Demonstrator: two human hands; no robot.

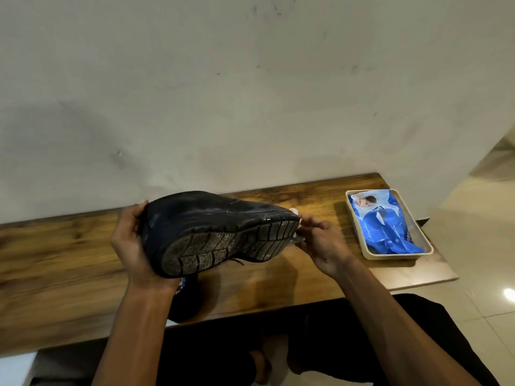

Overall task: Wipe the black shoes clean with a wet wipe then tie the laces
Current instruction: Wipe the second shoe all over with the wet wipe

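head view: wipes pack [386,224] in tray [401,256]; left fingers [136,215] around shoe [211,218], right fingers [315,222] pinching wipe [294,211]

Our left hand [131,240] and right hand [320,243] are bare, with no gloves, rings or watch on either wrist. Both forearms are uncovered right down to the bottom edge of the view, so no sleeve shows. Our fingernails are short and plain. On our lap we wear dark, nearly black shorts [362,330], and our knees below them are bare.
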